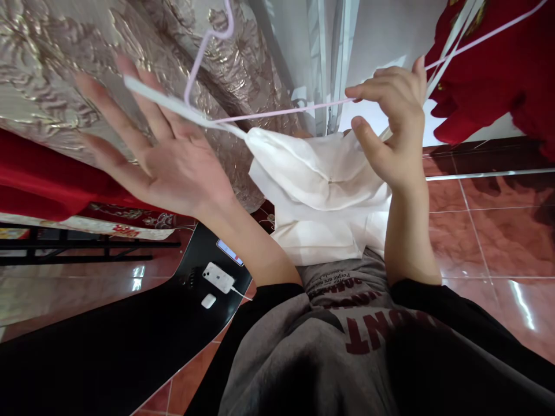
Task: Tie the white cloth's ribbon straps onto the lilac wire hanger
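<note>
A white garment [321,173] hangs in front of my body, with a white strap [167,101] stretching up and left from it. A thin pink hanger [286,111] runs above the garment, its hook up at the left. My left hand [173,156] has its palm up and fingers spread, just behind the white strap and holding nothing. At the right, my right hand [394,115] is bent, thumb and fingers apart, with its fingertips at the hanger's pink bar; whether it touches the bar is unclear.
On the left, a black table [130,323] bears a white phone [218,277] with a cable, a second phone [229,252] and a small white case [208,300]. Shiny beige fabric [243,75] hangs ahead, red fabric [489,86] at the right and more red cloth at the left.
</note>
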`<state>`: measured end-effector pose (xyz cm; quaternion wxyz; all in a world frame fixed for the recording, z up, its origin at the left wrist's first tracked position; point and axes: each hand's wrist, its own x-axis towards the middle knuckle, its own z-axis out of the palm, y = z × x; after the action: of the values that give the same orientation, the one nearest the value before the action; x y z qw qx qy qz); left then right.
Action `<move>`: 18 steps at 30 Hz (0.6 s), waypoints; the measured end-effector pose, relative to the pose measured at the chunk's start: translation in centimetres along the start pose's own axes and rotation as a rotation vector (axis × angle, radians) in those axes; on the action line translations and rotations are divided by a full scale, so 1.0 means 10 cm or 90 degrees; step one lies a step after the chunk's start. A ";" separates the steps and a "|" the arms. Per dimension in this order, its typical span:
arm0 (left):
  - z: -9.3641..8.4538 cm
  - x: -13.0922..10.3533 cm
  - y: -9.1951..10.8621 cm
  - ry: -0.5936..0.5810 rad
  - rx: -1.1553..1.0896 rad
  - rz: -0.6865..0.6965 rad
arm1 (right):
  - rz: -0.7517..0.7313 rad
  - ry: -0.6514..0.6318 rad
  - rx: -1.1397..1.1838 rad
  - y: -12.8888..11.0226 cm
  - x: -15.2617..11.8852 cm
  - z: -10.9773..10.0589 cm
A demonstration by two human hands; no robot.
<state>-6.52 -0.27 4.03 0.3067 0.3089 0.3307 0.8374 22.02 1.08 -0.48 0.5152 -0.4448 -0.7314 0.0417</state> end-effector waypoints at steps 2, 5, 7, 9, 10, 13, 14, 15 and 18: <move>-0.07 -0.02 -0.07 -0.026 0.008 -0.060 | 0.004 -0.005 0.000 0.01 0.00 0.02; -0.12 -0.07 -0.18 -0.127 0.039 -0.145 | -0.003 -0.015 -0.006 -0.02 -0.01 0.04; -0.05 -0.15 -0.22 -0.218 0.037 -0.179 | -0.030 -0.011 -0.008 -0.06 -0.02 0.07; 0.09 -0.25 -0.24 -0.259 0.022 -0.176 | -0.075 0.045 0.009 -0.08 -0.03 0.09; 0.16 -0.30 -0.23 -0.256 0.014 -0.167 | -0.100 0.113 0.025 -0.07 -0.03 0.11; 0.31 -0.39 -0.21 -0.225 0.024 -0.150 | -0.087 0.437 0.092 0.05 -0.04 0.18; 0.32 -0.40 -0.21 -0.222 0.040 -0.152 | -0.046 0.506 0.118 0.11 -0.04 0.20; 0.33 -0.40 -0.21 -0.221 0.056 -0.153 | 0.008 0.527 0.147 0.18 -0.05 0.22; 0.31 -0.39 -0.21 -0.218 0.079 -0.138 | 0.129 0.404 0.213 0.35 -0.07 0.26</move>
<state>-1.25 -0.71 3.06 0.4269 0.4277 0.3557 0.7129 22.15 3.73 -4.04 0.7750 -0.4155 -0.4707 0.0719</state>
